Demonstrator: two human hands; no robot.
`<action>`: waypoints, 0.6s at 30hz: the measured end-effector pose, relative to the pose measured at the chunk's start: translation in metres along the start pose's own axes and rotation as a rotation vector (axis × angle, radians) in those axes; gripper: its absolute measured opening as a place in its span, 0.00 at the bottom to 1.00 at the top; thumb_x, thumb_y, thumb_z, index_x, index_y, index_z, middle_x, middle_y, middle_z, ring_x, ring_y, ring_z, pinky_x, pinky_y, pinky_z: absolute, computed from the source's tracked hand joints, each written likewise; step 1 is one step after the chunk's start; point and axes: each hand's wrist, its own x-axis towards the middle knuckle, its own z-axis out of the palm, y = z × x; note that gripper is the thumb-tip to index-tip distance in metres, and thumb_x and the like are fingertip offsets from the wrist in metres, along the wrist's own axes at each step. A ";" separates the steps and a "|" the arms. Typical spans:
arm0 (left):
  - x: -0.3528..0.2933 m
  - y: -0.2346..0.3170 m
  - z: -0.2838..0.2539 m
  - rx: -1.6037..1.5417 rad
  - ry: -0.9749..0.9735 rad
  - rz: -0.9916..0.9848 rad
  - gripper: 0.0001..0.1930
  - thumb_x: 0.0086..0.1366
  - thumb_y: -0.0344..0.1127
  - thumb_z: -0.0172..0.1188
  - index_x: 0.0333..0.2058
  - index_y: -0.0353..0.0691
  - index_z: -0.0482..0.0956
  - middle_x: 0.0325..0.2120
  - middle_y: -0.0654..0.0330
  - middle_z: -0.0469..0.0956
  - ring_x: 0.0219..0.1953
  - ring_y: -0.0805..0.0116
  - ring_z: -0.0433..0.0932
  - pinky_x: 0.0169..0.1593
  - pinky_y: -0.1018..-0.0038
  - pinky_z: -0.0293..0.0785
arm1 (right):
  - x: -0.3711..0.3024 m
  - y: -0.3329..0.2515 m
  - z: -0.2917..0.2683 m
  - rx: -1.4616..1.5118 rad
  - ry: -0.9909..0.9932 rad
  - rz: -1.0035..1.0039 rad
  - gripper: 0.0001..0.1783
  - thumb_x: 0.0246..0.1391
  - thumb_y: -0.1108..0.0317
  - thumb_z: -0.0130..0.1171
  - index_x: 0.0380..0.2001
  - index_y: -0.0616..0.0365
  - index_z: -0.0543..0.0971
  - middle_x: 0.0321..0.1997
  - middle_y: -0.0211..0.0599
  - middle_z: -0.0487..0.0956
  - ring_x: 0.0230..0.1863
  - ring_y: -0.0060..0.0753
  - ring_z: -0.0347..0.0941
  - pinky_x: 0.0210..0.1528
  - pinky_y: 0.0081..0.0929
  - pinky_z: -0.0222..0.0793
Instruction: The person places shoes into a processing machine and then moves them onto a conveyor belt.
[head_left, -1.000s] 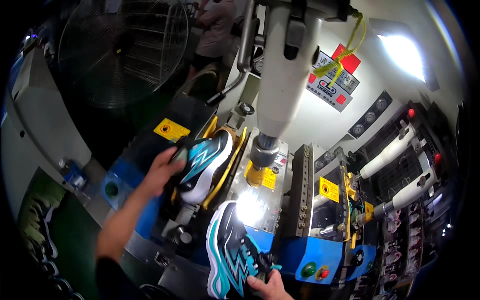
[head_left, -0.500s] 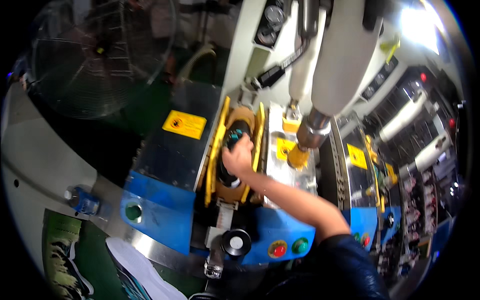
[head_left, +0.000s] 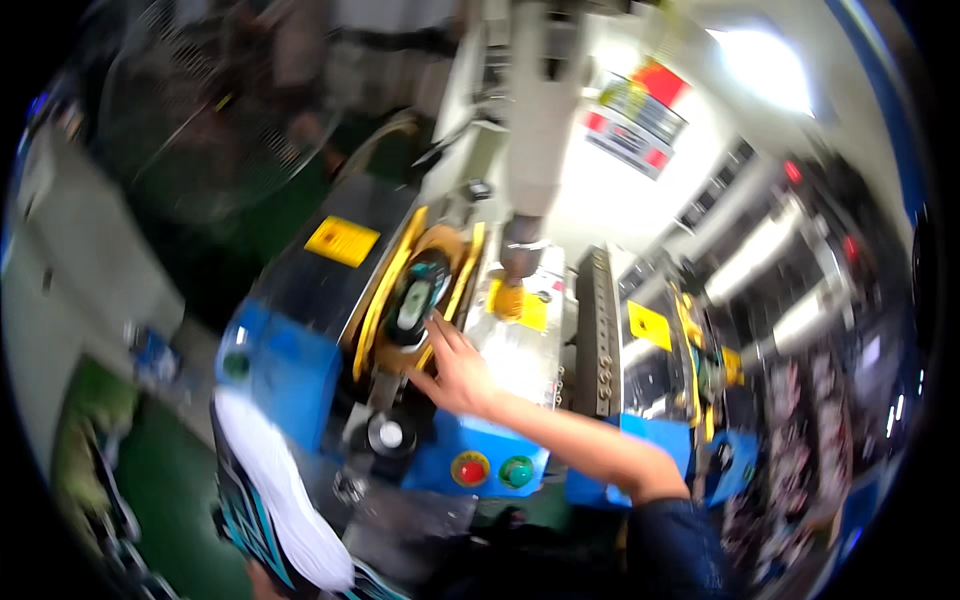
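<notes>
Right fingers (head_left: 447,338): spread and loose at the seated shoe's (head_left: 414,304) near end; blur hides any contact
Seated shoe: dark, opening upward, between yellow side plates (head_left: 390,292)
Left fingers (head_left: 262,580): mostly hidden by the tilted shoe (head_left: 272,478); cannot tell their grip
Tilted shoe: lower left, white sole showing

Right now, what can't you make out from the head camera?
All in the head view:
Left hand: mostly hidden by the white-soled shoe and cut off by the lower edge.
Right hand: blur hides whether its fingers touch the clamped shoe between yellow plates.
Clamped shoe's underside: hidden by its own upper.
Grey sign: lettering lost to motion blur.
Fan: blurred in darkness.
</notes>
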 end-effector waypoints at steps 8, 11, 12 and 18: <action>-0.070 -0.052 -0.030 -0.014 -0.449 0.297 0.35 0.51 0.37 0.55 0.59 0.34 0.58 0.52 0.50 0.68 0.54 0.52 0.69 0.59 0.60 0.64 | -0.237 -0.015 -0.086 -0.190 -0.415 0.027 0.42 0.46 0.52 0.61 0.59 0.64 0.60 0.65 0.55 0.56 0.65 0.59 0.52 0.64 0.55 0.46; -0.114 -0.048 -0.005 0.138 -0.504 0.305 0.36 0.50 0.37 0.57 0.58 0.32 0.59 0.52 0.49 0.68 0.53 0.54 0.69 0.58 0.61 0.64 | -0.223 -0.036 -0.095 0.246 -0.251 0.139 0.43 0.46 0.53 0.63 0.59 0.67 0.59 0.65 0.58 0.55 0.65 0.59 0.53 0.64 0.51 0.49; -0.130 -0.047 -0.010 0.185 -0.558 0.335 0.37 0.49 0.37 0.58 0.58 0.31 0.58 0.51 0.48 0.68 0.52 0.54 0.70 0.58 0.61 0.65 | -0.224 -0.048 -0.103 0.359 -0.200 0.094 0.44 0.46 0.54 0.63 0.59 0.68 0.58 0.65 0.58 0.54 0.65 0.59 0.53 0.64 0.50 0.49; -0.226 -0.114 -0.066 0.794 -0.504 0.205 0.45 0.43 0.30 0.70 0.60 0.38 0.55 0.49 0.58 0.67 0.50 0.65 0.69 0.55 0.69 0.65 | -0.301 -0.077 -0.081 1.882 -0.591 0.606 0.32 0.51 0.55 0.59 0.54 0.62 0.66 0.43 0.32 0.76 0.43 0.27 0.72 0.50 0.30 0.67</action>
